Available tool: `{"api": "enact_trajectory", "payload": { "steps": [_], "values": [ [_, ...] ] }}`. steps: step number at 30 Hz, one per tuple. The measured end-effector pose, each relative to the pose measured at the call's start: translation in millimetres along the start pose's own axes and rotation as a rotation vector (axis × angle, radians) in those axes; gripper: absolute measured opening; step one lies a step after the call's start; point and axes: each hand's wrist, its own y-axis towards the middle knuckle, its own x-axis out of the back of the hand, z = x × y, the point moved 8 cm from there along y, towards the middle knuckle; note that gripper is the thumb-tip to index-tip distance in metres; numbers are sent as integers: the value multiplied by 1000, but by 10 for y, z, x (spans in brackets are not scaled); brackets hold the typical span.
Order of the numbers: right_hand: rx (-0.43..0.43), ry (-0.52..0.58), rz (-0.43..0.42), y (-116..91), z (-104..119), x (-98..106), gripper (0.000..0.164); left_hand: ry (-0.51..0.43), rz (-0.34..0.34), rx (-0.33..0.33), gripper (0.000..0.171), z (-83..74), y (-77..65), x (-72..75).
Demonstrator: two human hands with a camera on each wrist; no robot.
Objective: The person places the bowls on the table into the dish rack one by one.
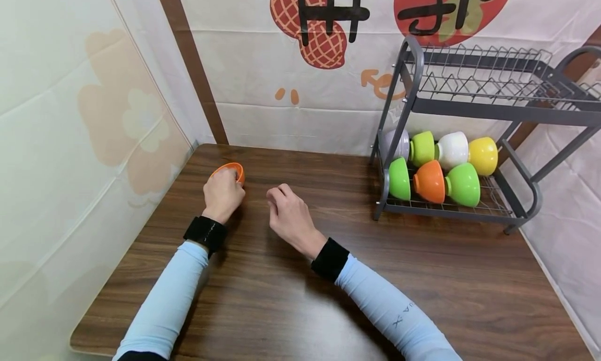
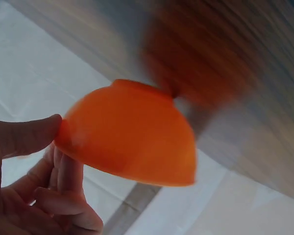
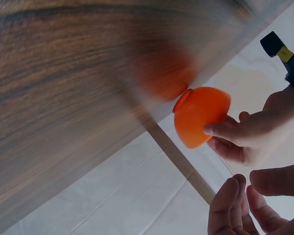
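Note:
An orange bowl [image 1: 239, 172] is at the back left of the wooden table, held by my left hand [image 1: 223, 195]. In the left wrist view, thumb and fingers pinch the rim of the orange bowl [image 2: 132, 134], whose foot is at or close to the tabletop. My right hand [image 1: 292, 218] hovers to the right of it, fingers loosely bent and nothing between them. The right wrist view has the right hand's fingers [image 3: 227, 208] in the foreground, apart from the bowl [image 3: 202, 116].
A two-tier grey dish rack [image 1: 493, 110] stands at the back right of the table [image 1: 263, 309]. Its lower tier holds several bowls on their sides, including an orange bowl [image 1: 430, 182] and a yellow bowl [image 1: 483, 156]. Printed cloth walls [image 1: 253, 121] border the table.

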Motion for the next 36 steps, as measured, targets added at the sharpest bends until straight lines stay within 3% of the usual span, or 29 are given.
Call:
{"api": "enact_trajectory", "payload": {
  "steps": [6,11,22,36],
  "values": [
    [-4,4,-27,10,-27,69,11,-50,-37,-28,15,-272,-114,92],
    [-21,5,-55,8,-82,127,12,-84,-29,-71,12,-497,-174,121],
    [-60,15,-110,-33,-237,368,10,-132,-53,-144,5,-866,-287,157],
    [-192,125,-156,-152,-441,647,14,-202,-46,-221,4,-1307,-396,205]
  ]
}}
